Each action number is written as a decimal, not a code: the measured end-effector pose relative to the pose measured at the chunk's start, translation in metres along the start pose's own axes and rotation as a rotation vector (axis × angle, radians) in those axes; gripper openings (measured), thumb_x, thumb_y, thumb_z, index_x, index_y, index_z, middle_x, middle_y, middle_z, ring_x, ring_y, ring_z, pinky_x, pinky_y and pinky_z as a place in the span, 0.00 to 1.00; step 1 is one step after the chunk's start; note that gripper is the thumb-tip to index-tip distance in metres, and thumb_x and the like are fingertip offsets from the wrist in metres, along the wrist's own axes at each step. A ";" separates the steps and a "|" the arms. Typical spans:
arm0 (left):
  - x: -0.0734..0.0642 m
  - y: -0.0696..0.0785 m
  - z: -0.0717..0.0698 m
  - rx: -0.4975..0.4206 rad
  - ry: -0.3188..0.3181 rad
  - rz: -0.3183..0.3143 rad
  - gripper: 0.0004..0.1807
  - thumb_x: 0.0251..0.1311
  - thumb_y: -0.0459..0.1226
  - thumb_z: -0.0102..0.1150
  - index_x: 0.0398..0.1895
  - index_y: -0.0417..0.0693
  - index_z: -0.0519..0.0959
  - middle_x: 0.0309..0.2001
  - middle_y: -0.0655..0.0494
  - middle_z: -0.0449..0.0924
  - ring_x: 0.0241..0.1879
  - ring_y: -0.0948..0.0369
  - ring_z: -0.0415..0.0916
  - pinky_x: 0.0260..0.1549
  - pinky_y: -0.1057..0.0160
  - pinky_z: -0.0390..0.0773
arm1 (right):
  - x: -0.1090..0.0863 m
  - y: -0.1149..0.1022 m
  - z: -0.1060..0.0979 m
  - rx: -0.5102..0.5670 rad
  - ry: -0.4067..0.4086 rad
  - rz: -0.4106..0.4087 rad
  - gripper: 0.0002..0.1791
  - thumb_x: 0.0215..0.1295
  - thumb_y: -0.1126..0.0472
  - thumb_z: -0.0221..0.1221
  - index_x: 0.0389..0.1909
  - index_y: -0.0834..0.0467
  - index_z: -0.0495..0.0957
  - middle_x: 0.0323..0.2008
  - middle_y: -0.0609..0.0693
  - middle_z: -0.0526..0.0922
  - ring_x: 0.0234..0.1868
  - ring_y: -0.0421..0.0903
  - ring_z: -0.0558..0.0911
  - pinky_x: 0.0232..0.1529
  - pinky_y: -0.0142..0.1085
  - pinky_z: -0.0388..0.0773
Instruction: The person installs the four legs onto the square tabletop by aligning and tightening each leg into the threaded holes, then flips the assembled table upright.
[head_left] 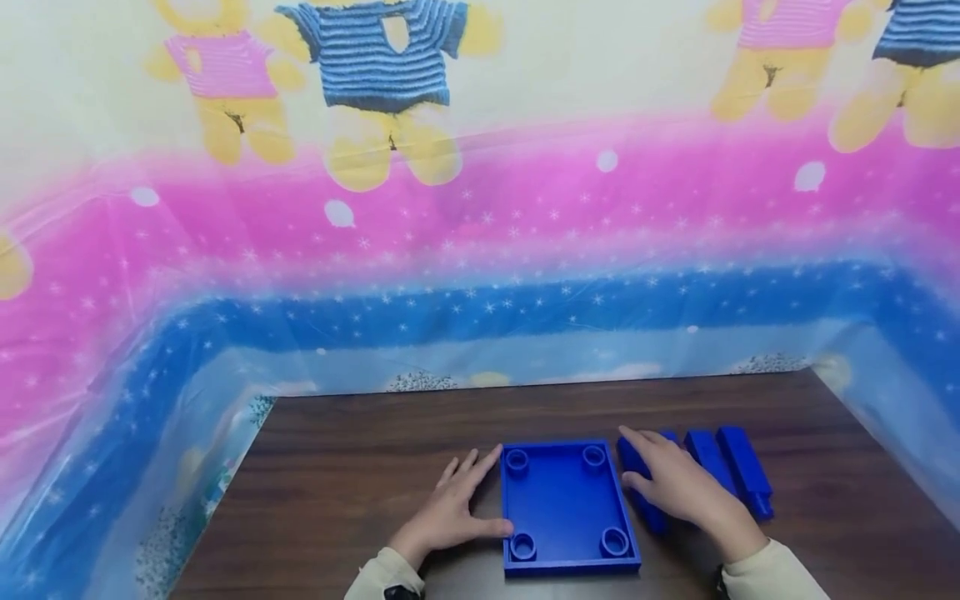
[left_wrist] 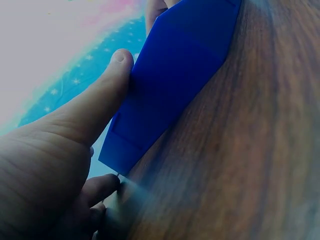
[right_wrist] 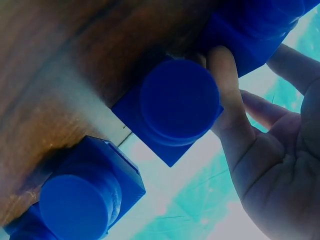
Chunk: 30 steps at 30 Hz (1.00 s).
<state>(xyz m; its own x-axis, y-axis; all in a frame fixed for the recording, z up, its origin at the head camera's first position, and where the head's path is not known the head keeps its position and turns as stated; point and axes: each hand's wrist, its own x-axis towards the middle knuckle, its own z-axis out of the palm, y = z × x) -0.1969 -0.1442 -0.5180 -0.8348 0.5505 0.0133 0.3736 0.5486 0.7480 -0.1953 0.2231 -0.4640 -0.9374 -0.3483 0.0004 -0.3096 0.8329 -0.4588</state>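
A shallow blue square tray (head_left: 566, 504) with a round socket in each corner lies on the table. My left hand (head_left: 453, 512) is at its left side, fingers spread, with the thumb at the near left corner and a fingertip by the far left corner. In the left wrist view the thumb lies along the edge of the blue tray (left_wrist: 170, 65). My right hand (head_left: 678, 483) reaches over the leftmost blue bar (head_left: 651, 512), fingers extended and thumb apart. Up close in the right wrist view, its thumb is beside a round-ended blue bar (right_wrist: 180, 100).
To the right of that hand lie more blue bars (head_left: 742, 467), side by side, one showing a peg at its near end. The dark wooden table (head_left: 360, 450) meets a patterned cloth (head_left: 480, 308) at its back and sides.
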 end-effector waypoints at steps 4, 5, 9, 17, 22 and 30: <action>-0.001 0.001 -0.002 0.001 0.004 -0.013 0.56 0.62 0.56 0.74 0.87 0.57 0.52 0.83 0.48 0.55 0.83 0.41 0.42 0.78 0.32 0.37 | 0.002 0.000 0.001 0.027 -0.026 0.013 0.40 0.72 0.58 0.68 0.78 0.69 0.63 0.59 0.70 0.80 0.58 0.70 0.81 0.54 0.63 0.80; -0.001 0.001 -0.002 0.003 0.002 -0.015 0.56 0.62 0.57 0.74 0.87 0.58 0.52 0.83 0.48 0.55 0.83 0.41 0.42 0.78 0.32 0.37 | 0.002 0.000 0.001 0.042 -0.036 0.017 0.41 0.72 0.59 0.67 0.78 0.70 0.61 0.52 0.67 0.84 0.51 0.66 0.84 0.49 0.59 0.82; 0.000 0.002 -0.002 -0.002 -0.001 -0.031 0.54 0.61 0.61 0.72 0.86 0.62 0.55 0.83 0.47 0.57 0.83 0.41 0.42 0.78 0.31 0.38 | 0.002 0.001 0.001 0.083 -0.078 0.031 0.44 0.73 0.62 0.65 0.82 0.69 0.53 0.29 0.51 0.78 0.26 0.48 0.76 0.32 0.43 0.74; -0.001 0.003 -0.001 -0.016 0.009 -0.044 0.54 0.61 0.62 0.71 0.86 0.63 0.55 0.82 0.48 0.57 0.83 0.41 0.42 0.77 0.29 0.40 | 0.001 -0.001 0.002 0.056 -0.078 0.020 0.43 0.76 0.59 0.63 0.81 0.70 0.53 0.61 0.72 0.79 0.61 0.71 0.79 0.57 0.64 0.78; -0.002 0.003 0.002 -0.018 -0.002 -0.052 0.54 0.61 0.62 0.71 0.86 0.63 0.55 0.82 0.48 0.57 0.83 0.40 0.42 0.76 0.29 0.40 | -0.002 -0.001 0.004 0.049 -0.100 0.053 0.43 0.77 0.58 0.62 0.81 0.72 0.52 0.67 0.77 0.72 0.70 0.76 0.70 0.64 0.69 0.71; 0.001 0.005 -0.003 -0.012 0.000 -0.042 0.55 0.60 0.62 0.72 0.86 0.61 0.56 0.82 0.48 0.58 0.84 0.42 0.41 0.78 0.32 0.37 | -0.002 -0.005 0.000 0.003 -0.056 0.056 0.41 0.73 0.63 0.61 0.80 0.72 0.55 0.66 0.79 0.71 0.65 0.75 0.74 0.57 0.66 0.76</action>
<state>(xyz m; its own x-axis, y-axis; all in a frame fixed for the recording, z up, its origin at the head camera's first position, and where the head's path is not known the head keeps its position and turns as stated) -0.1971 -0.1424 -0.5120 -0.8498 0.5268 -0.0181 0.3332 0.5635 0.7560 -0.1922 0.2199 -0.4621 -0.9430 -0.3243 -0.0751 -0.2559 0.8505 -0.4595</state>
